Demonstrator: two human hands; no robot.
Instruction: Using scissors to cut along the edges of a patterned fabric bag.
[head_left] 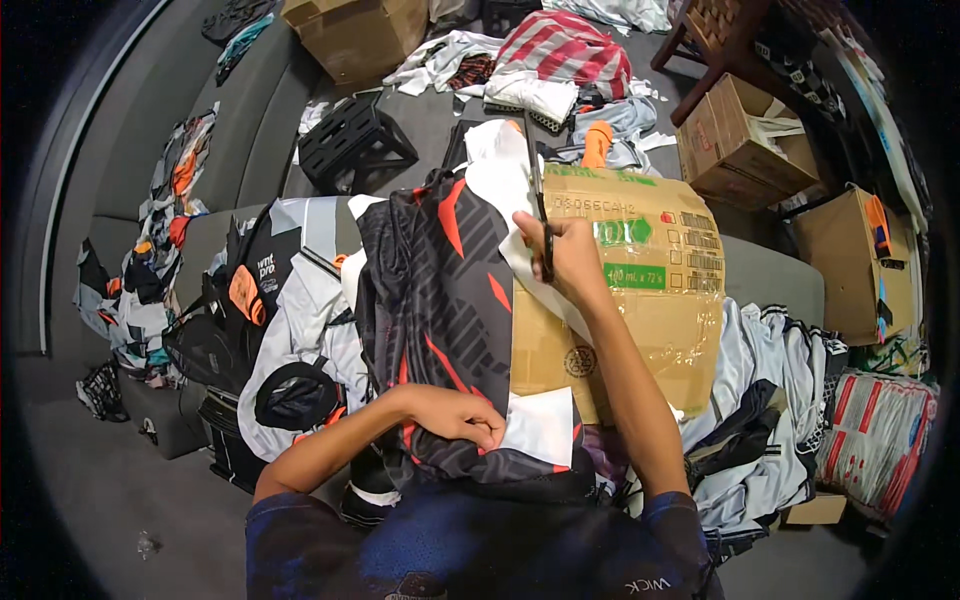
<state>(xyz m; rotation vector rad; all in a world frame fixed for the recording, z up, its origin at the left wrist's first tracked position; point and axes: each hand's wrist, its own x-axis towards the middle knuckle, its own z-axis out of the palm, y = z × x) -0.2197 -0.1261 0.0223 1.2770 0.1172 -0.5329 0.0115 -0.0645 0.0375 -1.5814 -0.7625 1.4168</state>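
Observation:
My right hand [565, 250] is closed on the black handles of scissors [536, 180], whose long blades point away from me over white material [500, 170] along the edge of a black-and-red patterned fabric [420, 290]. A flattened brown cardboard box [650, 320] with tape and green labels lies beneath, showing to the right. Low on the patterned fabric, my left hand [455, 415] has its fingers bent and gripping the cloth beside a white square [540, 430], which lies over the cardboard's lower edge.
Garment heaps [300, 330] lie left and right [750, 380] on the grey seating [270, 100]. A black step stool [350, 145], a striped red-and-white bundle [560, 55], cardboard boxes [745, 140], a wooden chair [715, 35] and a plastic-wrapped bundle [870, 445] surround the work.

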